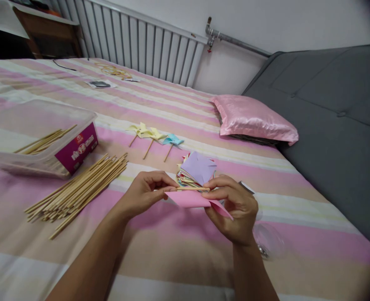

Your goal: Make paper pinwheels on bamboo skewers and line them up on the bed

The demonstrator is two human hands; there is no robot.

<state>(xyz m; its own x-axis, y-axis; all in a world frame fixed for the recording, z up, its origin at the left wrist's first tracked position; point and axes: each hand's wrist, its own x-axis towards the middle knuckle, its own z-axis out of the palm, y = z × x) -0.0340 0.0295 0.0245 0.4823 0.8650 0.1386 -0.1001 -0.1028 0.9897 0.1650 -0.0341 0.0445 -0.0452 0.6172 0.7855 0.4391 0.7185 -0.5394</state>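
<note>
A stick (pixel 192 189) is being pinched by the left hand (pixel 149 190) and right hand (pixel 235 207), paper (pixel 189 199) also being held in the latter's grip, well apart from the bed (pixel 159 263)'s far edge.

The striped bed (pixel 172 259) carries sticks (pixel 81 188), pinwheels (pixel 156 134) and a pillow (pixel 253 119)

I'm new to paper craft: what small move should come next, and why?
Perhaps centre the pink paper on one end of the stick: the left hand and right hand hold both close together, and the pinwheels beyond top their sticks.
</note>
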